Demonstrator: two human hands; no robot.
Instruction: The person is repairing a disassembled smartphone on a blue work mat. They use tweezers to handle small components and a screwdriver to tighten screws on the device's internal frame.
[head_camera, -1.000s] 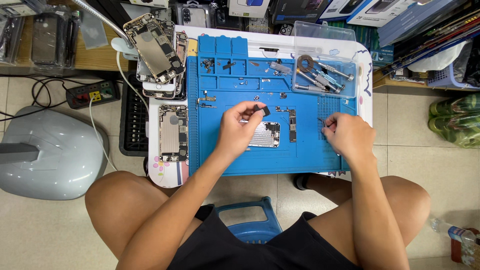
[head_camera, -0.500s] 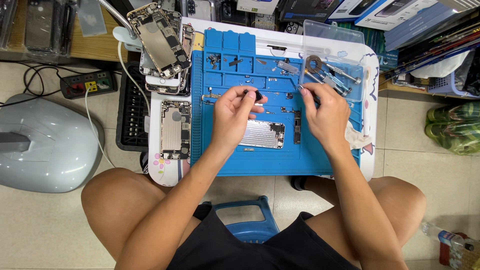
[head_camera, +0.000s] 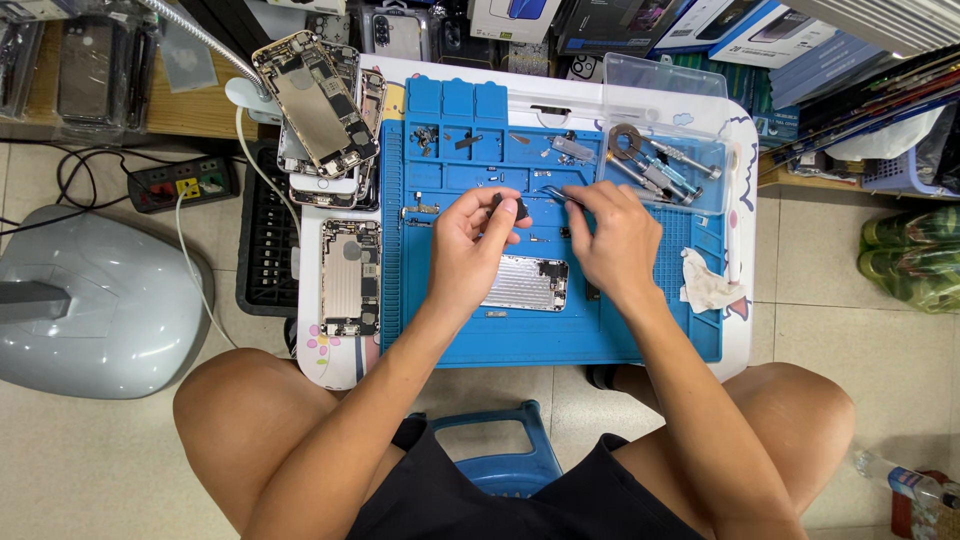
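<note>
A small dark part (head_camera: 508, 209) is pinched in the left hand (head_camera: 470, 240), just left of thin metal tweezers (head_camera: 556, 192) gripped in the right hand (head_camera: 618, 235), their long axis pointing toward it.

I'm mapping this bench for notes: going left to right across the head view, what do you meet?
Grey domed machine → black keyboard → opened phone shell → left hand → right hand → crumpled wipe → green bottles.

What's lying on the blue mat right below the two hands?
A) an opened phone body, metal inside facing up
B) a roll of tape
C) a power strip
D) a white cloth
A: the opened phone body lies flat on the blue mat, just below the left hand and right hand.
</note>
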